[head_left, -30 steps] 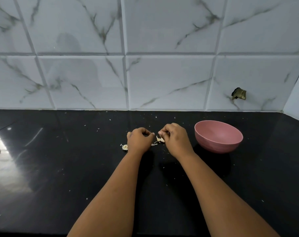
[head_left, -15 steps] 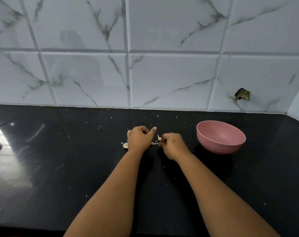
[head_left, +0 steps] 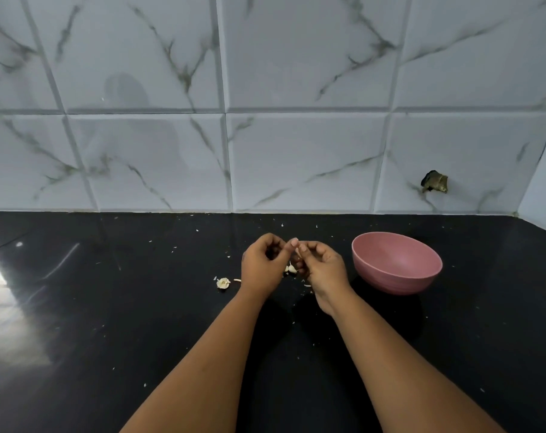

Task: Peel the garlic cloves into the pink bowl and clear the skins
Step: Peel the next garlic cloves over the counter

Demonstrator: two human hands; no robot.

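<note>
From the head view, the left hand and right hand are held together above the black desk, fingers curled; a garlic clove is pinched between them. The pink bowl is set just right of the hands. A skin scrap lies left.

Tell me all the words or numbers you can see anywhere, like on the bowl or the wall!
There are none to read. The pink bowl is plain, with no label or brand. The marble-look wall tiles carry only grey veins. The black counter shows just garlic skin bits and glare. Neither the left hand nor the right hand bears any writing.
</note>
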